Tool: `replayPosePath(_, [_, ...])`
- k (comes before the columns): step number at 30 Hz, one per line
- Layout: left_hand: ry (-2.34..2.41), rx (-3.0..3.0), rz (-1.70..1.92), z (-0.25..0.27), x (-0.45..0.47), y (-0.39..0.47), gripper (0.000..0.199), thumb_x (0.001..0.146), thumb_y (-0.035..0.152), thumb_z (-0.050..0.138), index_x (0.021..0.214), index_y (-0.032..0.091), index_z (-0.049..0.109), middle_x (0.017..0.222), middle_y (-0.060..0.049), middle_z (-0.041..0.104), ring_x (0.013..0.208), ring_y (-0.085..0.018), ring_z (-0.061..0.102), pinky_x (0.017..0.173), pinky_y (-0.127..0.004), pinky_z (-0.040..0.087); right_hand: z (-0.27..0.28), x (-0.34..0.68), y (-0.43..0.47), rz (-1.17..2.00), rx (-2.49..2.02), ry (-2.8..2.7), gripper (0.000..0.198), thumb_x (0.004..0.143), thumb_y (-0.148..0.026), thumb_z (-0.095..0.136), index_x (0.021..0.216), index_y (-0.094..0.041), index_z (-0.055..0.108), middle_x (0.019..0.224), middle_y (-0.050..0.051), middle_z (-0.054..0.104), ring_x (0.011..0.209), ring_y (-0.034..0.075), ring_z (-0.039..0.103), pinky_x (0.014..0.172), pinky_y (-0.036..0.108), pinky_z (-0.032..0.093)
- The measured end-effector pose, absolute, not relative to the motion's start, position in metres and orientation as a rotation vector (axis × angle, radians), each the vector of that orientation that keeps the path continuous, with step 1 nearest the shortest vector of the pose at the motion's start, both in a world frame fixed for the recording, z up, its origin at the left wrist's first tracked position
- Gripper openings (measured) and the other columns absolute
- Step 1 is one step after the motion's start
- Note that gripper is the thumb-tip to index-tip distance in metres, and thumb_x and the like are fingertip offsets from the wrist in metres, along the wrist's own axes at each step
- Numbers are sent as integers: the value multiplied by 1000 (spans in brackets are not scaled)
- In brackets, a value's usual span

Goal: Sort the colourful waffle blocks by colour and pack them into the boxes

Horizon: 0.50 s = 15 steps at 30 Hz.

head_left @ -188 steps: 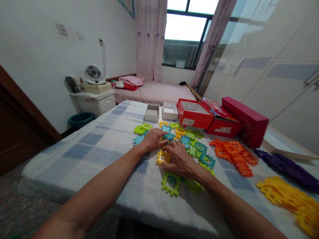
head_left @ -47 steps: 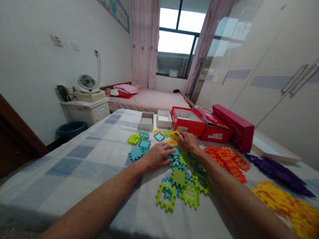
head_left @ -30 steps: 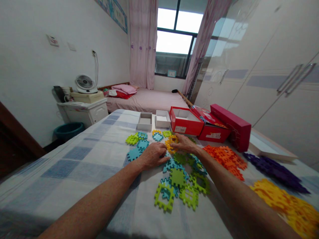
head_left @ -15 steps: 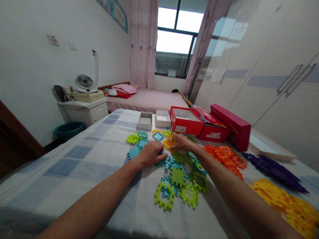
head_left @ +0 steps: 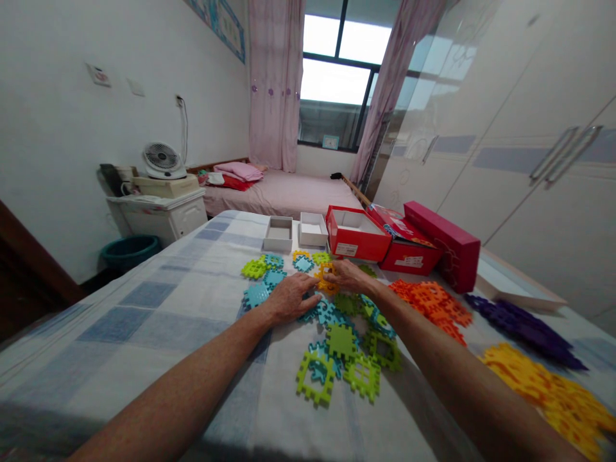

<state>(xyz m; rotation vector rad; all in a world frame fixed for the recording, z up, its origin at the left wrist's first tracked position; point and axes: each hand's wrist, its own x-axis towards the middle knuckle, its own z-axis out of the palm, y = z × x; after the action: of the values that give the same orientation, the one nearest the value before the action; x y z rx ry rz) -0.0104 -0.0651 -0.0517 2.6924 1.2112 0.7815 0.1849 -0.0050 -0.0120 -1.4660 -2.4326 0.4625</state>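
Note:
My right hand (head_left: pixel 350 277) is closed on an orange-yellow interlocking plastic tile (head_left: pixel 326 280), gripping its right side; the tile appears raised on edge. To its left, my left hand (head_left: pixel 292 298) is low over blue tiles, thumb apart from the fingers and fingertips near the yellow tile. A blue tile (head_left: pixel 256 295) lies beside the left wrist, and part of another is hidden under the palm. Nearer me are a solid green tile (head_left: pixel 342 341), a green frame tile (head_left: pixel 301 378) and a green window-shaped tile (head_left: pixel 363 376), partly overlapping blue ones.
Right of my right forearm lie piles of orange tiles (head_left: pixel 436 305), purple tiles (head_left: pixel 527 333) and yellow tiles (head_left: pixel 548 385). Along the far side stand a grey-white box (head_left: pixel 278 242), a white box (head_left: pixel 312 237), a red box (head_left: pixel 353 245) and a long crimson box (head_left: pixel 462 263). A checked cloth (head_left: pixel 158 346) covers the table.
The yellow tile in my right hand has tipped more upright. My left hand's fingers have stretched out a little towards it. The whole view has shifted slightly.

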Motion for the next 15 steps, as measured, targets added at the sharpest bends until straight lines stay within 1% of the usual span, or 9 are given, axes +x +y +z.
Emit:
replayPosePath(3, [1211,2666,808,-53,-11,-64,32,88,34,50,114,18,57,103,-8,65,102,-20,57,91,-34,44,-10,184,-4,484,-1488,-2450,22,72,-38,63,70,-16,62,68,2,61,64,14,51,57,23,34])
replayPosePath(6, [1201,2670,804,-54,-11,-65,28,88,35,49,107,17,59,102,-8,65,101,-20,57,91,-34,43,-6,184,-8,606,-1436,-2421,23,72,-37,59,69,-14,61,64,-1,57,60,12,48,54,22,32])
replayPosePath(9, [1235,2656,806,-54,-10,-66,25,87,34,50,104,18,58,100,-7,65,96,-20,57,88,-33,44,-2,185,-13,741,-1386,-2285,20,68,-33,58,67,-13,59,62,-2,54,58,11,46,52,22,31])
replayPosePath(11, [1269,2649,810,-54,-9,-66,23,87,35,51,100,17,57,95,-7,64,92,-20,57,84,-33,45,1,187,-15,769,-1378,-2214,19,69,-30,53,73,-13,60,65,-1,55,59,11,48,53,21,33])
replayPosePath(13, [1282,2659,807,-53,-9,-67,23,87,35,51,97,16,58,91,-7,64,88,-20,57,81,-33,45,4,190,-17,770,-1403,-2173,22,71,-26,47,80,-12,61,68,0,57,60,11,49,54,21,36])
replayPosePath(15, [1266,2679,800,-53,-9,-66,21,87,35,50,93,16,59,89,-6,64,87,-20,57,81,-33,45,7,194,-19,748,-1463,-2164,22,72,-23,43,81,-13,60,69,1,59,59,11,50,53,20,37])
